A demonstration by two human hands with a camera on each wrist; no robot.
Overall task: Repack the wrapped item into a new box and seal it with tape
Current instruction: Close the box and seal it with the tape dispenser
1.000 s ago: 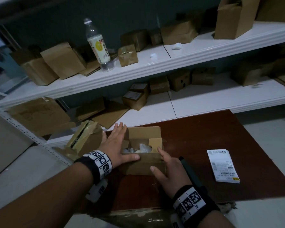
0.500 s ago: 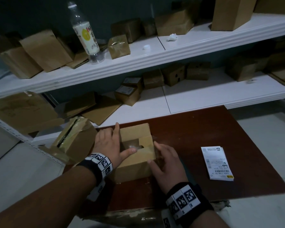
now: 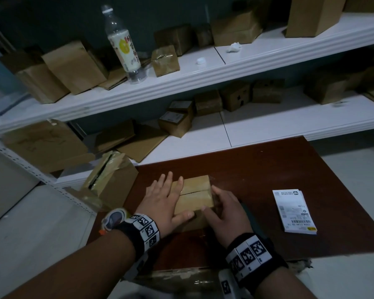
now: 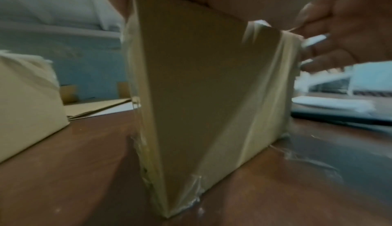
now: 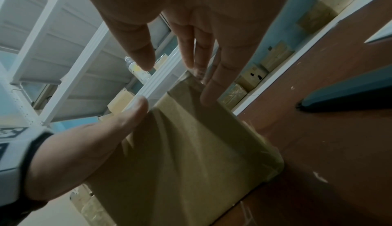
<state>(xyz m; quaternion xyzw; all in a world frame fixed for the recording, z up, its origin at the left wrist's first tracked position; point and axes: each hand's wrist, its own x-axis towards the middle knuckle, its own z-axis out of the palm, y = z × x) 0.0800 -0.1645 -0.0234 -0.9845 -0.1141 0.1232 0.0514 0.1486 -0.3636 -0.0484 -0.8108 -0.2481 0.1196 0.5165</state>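
Note:
A small cardboard box [image 3: 195, 196] stands on the brown table [image 3: 257, 169] with its two top flaps folded down to a middle seam. The wrapped item inside is hidden. My left hand [image 3: 166, 197] lies flat on the left part of the lid, fingers straight, thumb along the front edge. My right hand [image 3: 222, 208] rests against the box's right side with straight fingers [image 5: 191, 53] touching its upper edge. In the left wrist view the box's [image 4: 201, 95] corner fills the frame, glossy tape on its lower edges. A white tape roll [image 3: 115, 219] sits by my left wrist.
An old taped box [image 3: 110, 178] stands at the table's left corner. A stack of shipping labels [image 3: 294, 212] lies to the right, and a dark pen-like tool [image 5: 347, 95] lies beside my right hand. White shelves [image 3: 225, 67] behind hold several cardboard boxes and a bottle [image 3: 123, 44].
The box's top flaps were open with the wrapped item showing; both are now folded down. My left hand has moved flat onto the lid, and my right hand stays at the right side.

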